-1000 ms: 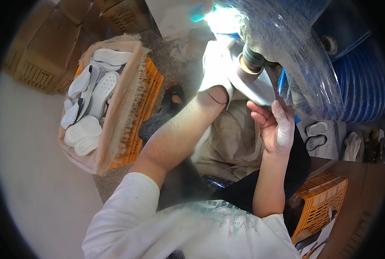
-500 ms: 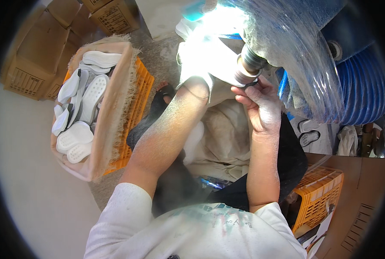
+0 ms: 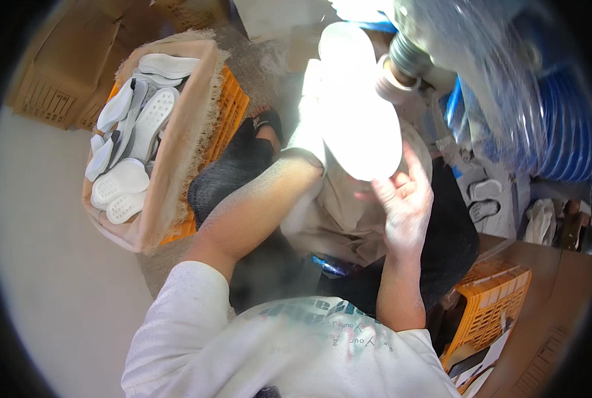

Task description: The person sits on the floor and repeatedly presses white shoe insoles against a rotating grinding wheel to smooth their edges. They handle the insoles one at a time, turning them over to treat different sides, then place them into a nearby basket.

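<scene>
I hold a white shoe sole (image 3: 359, 106) up in front of me, its flat face toward the camera and brightly lit. My left hand (image 3: 311, 142) is mostly hidden behind the sole's left edge, gripping it. My right hand (image 3: 405, 199) grips the sole's lower right end with fingers curled. The sole's upper right edge touches a small round grinding head (image 3: 396, 73) on a grey machine. Dust covers both forearms.
An orange crate (image 3: 226, 113) lined with burlap, holding several white soles (image 3: 127, 142), stands to my left. Another orange crate (image 3: 495, 305) sits at lower right. Blue ribbed hose (image 3: 561, 126) and clear plastic sheeting hang at upper right. Cardboard boxes (image 3: 57, 79) lie at upper left.
The sole has turned and come down from the bright top, so its flat face now shows. My right hand has dropped to its lower end.
</scene>
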A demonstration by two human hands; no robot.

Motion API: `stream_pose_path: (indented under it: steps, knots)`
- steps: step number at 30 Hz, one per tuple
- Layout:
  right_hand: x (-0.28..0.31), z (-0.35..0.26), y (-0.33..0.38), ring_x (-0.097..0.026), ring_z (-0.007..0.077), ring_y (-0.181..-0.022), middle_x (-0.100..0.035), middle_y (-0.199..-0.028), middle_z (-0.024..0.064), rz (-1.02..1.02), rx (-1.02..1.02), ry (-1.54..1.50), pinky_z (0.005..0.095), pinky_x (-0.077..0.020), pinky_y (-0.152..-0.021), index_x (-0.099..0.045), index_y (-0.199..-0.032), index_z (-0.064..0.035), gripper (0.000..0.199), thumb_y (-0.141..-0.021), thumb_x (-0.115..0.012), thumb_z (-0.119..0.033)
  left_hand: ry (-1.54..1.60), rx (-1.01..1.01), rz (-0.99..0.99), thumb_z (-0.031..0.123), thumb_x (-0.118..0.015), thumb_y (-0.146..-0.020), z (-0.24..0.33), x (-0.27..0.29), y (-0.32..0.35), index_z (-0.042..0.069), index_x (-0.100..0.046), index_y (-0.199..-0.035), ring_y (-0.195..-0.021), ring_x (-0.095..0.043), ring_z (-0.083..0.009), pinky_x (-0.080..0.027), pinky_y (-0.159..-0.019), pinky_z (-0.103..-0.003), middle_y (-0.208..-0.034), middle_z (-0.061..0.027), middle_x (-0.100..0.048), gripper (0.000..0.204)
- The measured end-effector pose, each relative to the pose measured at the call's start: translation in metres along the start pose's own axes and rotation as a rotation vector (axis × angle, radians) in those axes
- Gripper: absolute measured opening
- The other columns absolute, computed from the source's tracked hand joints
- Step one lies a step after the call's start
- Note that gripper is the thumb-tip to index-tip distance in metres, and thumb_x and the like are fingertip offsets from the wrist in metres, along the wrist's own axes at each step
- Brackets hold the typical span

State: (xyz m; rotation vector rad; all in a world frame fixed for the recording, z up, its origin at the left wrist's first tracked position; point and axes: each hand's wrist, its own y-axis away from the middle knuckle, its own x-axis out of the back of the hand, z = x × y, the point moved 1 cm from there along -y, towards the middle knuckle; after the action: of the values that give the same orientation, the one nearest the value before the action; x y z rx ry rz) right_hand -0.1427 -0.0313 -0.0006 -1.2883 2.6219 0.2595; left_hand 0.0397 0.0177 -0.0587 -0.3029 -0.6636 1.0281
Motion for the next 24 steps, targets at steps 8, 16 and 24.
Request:
stream_pose_path:
  steps: [8,16,24]
  knots:
    - [0.023,-0.019,0.072,-0.066,0.0202,-0.102,-0.064,-0.116,0.0229,0.023,-0.119,0.063,0.0274,-0.0549,-0.084,-0.020,-0.150,0.0074,0.079,-0.081,-0.059,0.010,0.745,0.336,-0.151,0.043,-0.056,-0.092,0.010,-0.012,0.012,0.002,-0.052,-0.128,-0.104,-0.061,-0.0283,-0.049,-0.091,-0.037,-0.120,-0.0146,-0.061,0.054]
    - [0.091,-0.048,0.082,-0.073,0.0290,-0.079,-0.062,-0.116,0.0326,0.086,-0.042,-0.024,0.0314,-0.0628,-0.060,-0.025,-0.144,0.0162,0.082,-0.079,-0.065,-0.015,1.133,0.581,-0.105,0.044,-0.054,-0.093,0.015,-0.015,0.009,0.003,-0.052,-0.127,-0.104,-0.060,-0.0277,-0.048,-0.091,-0.039,-0.120,-0.0137,-0.061,0.053]
    - [0.088,-0.048,0.060,-0.071,0.0186,-0.070,-0.062,-0.118,0.0277,0.084,-0.080,-0.135,0.0224,-0.0590,-0.055,-0.032,-0.141,0.0166,0.083,-0.078,-0.068,-0.025,1.378,0.673,-0.027,0.046,-0.051,-0.094,0.013,-0.011,0.004,0.004,-0.053,-0.125,-0.104,-0.060,-0.0271,-0.047,-0.091,-0.042,-0.120,-0.0127,-0.060,0.052]
